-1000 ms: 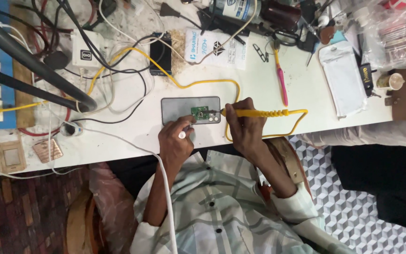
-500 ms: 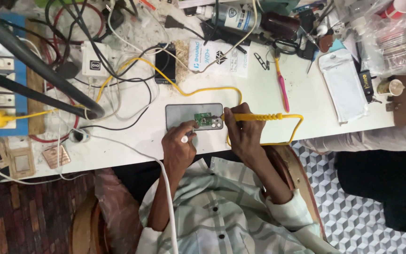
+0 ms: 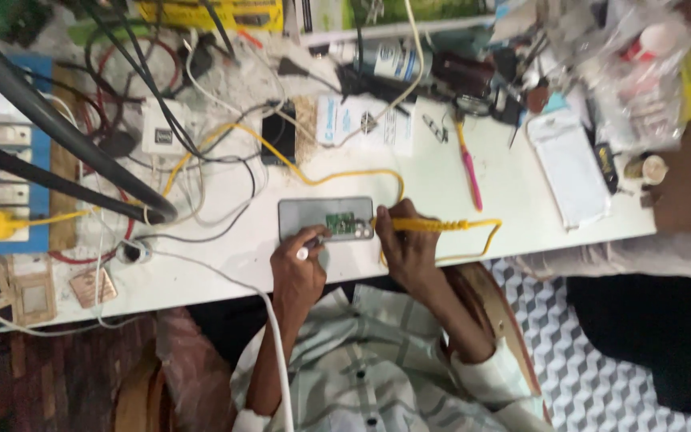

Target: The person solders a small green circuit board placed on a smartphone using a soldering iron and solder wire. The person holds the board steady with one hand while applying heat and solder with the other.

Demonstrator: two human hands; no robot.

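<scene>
"What is on the bench in front of the person?"

"A flat grey phone (image 3: 313, 218) lies on the white table (image 3: 521, 200), near its front edge, between the two hands. A small green circuit board (image 3: 340, 222) sits on its right end, beside a pale camera block."

"And the hands?"

"The right hand (image 3: 405, 240) rests on the table's edge just right of the phone, fingers closed around a yellow soldering iron (image 3: 433, 226) whose tip points left at the green board. Its yellow cord (image 3: 345, 172) loops away across the table. The left hand (image 3: 299, 268) sits just below the phone, fingers pinched on a thin tool (image 3: 311, 242) with a pale end; its tip reaches the phone's lower edge. A white cable (image 3: 277, 352) runs along that forearm."

"What else is near?"

"A pink pen-like tool (image 3: 469, 164) lies further back, a black phone (image 3: 279, 136) stands among tangled wires, and a white pouch (image 3: 568, 166) lies to the right."

"Anything changed from half a second ago?"

"Both hands keep the same grips at the phone; only the view has drifted a little."
</scene>
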